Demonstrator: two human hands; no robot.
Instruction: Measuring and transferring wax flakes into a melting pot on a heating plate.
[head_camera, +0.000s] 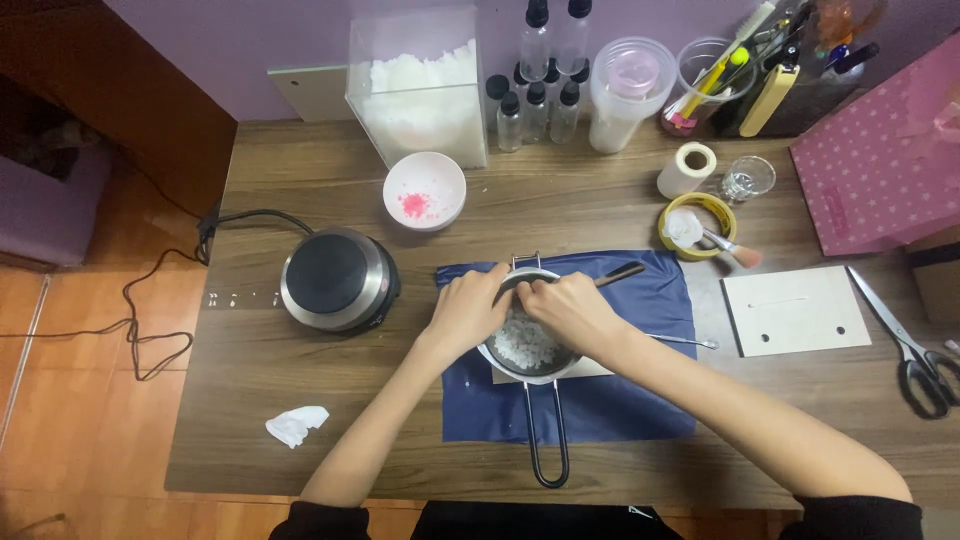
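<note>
A small metal pot (545, 368) with a long loop handle stands on a blue cloth (600, 405) and holds white flakes (525, 345). My left hand (465, 312) curls over the pot's left rim. My right hand (578, 312) reaches across the pot, and its bent fingers meet the left hand at the far rim. A dark stick (622, 273) pokes out from behind the right hand towards the upper right. I cannot tell whether that hand grips it.
A round hot plate (338, 280) with its cord sits left of the cloth. Behind are a white bowl with pink bits (425, 192), a clear box of white flakes (420, 90), bottles and tape rolls. A white board (795, 310), scissors (915, 350), a spoon (690, 342) and a crumpled tissue (296, 424) lie nearby.
</note>
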